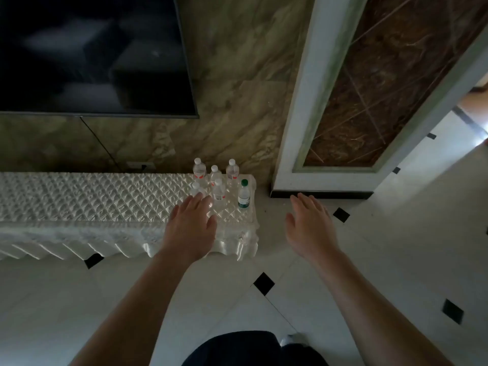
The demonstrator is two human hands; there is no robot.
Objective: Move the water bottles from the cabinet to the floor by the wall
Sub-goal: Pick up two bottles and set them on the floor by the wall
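Several clear water bottles with white caps (214, 178) stand grouped at the right end of a low cabinet (79, 199) covered in white quilted cloth. A green-capped bottle (244, 194) stands at the group's right edge. My left hand (191, 225) hovers flat and open over the cabinet's right end, fingertips just short of the nearest bottles. Over the floor, right of the cabinet, my right hand (310, 223) is open and holds nothing. The floor strip by the wall (266, 199) lies between the cabinet and a pillar.
A dark television (92, 54) hangs on the marble wall above the cabinet, with a cable running down to a socket (140, 165). A white-framed brown pillar (343, 122) stands to the right. White floor tiles with black diamond insets (264, 283) lie below me.
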